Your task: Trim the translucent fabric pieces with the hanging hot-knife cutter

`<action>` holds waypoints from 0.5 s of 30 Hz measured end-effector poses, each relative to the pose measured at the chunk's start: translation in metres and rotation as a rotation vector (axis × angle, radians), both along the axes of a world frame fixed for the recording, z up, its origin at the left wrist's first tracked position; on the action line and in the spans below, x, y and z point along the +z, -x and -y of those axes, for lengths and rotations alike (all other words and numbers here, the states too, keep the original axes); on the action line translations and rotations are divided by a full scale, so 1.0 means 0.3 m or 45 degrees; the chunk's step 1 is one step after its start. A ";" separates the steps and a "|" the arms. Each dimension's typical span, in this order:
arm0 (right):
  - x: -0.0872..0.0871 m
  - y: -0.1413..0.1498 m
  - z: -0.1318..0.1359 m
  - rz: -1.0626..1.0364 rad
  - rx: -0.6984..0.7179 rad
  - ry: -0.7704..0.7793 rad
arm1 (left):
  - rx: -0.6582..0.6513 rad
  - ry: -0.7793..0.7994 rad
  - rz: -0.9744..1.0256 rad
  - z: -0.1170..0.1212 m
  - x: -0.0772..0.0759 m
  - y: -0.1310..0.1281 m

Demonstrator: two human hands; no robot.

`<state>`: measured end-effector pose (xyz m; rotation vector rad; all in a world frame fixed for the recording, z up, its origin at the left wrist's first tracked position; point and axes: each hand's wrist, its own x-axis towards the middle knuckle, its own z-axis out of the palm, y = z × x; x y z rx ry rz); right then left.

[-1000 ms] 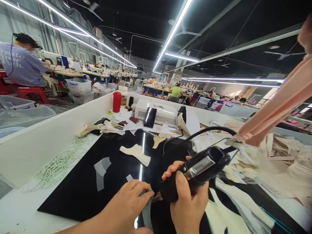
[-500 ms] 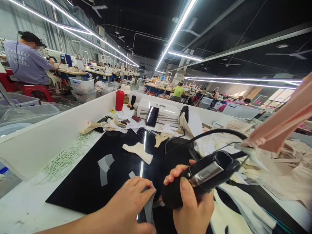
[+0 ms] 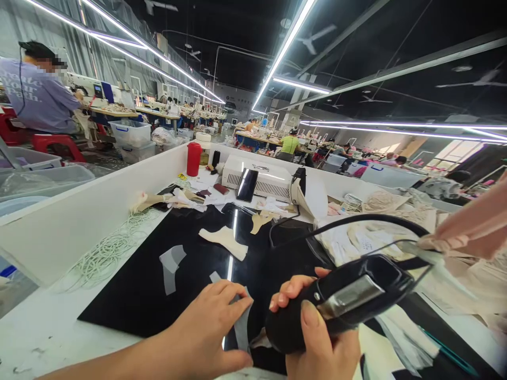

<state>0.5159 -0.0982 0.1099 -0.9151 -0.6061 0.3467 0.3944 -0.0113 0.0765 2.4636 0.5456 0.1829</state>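
My right hand [image 3: 320, 332] is wrapped round a black corded hand tool [image 3: 344, 301] with a metal plate on its side. Its blunt end hangs low over the black mat [image 3: 130, 290]. My left hand [image 3: 209, 327] rests over a curved translucent grey strip [image 3: 241, 324], with thumb and index finger spread apart at its ends. A small pale scrap [image 3: 261, 338] shows under the tool's end. Farther up the mat lie a cream shaped fabric piece [image 3: 225, 241] and another translucent piece [image 3: 170, 269].
At the back stand a white vented box [image 3: 269, 177], a phone [image 3: 247, 184] and a red cup [image 3: 193, 159]. Pale green cord [image 3: 111, 248] is heaped at left. Pink fabric [image 3: 471, 216] hangs at right near fabric piles. A co-worker [image 3: 39, 95] sits far left.
My right hand and the tool have shifted a little to the right. The pink fabric has also moved right and lower in view. My left hand stays over the strip.
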 end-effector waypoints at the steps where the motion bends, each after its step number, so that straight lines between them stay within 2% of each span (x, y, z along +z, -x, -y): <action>1: -0.003 -0.002 -0.001 -0.004 0.000 0.008 | 0.000 0.000 0.002 0.000 0.001 0.000; 5: -0.024 -0.036 0.003 0.067 0.025 -0.004 | 0.015 0.019 0.045 -0.011 -0.006 0.005; 9: -0.038 -0.122 0.015 0.215 0.000 -0.009 | 0.045 -0.048 0.167 -0.039 -0.026 0.024; 15: 0.009 -0.207 0.003 0.179 -0.227 0.058 | -0.045 -0.210 0.326 -0.056 -0.047 0.025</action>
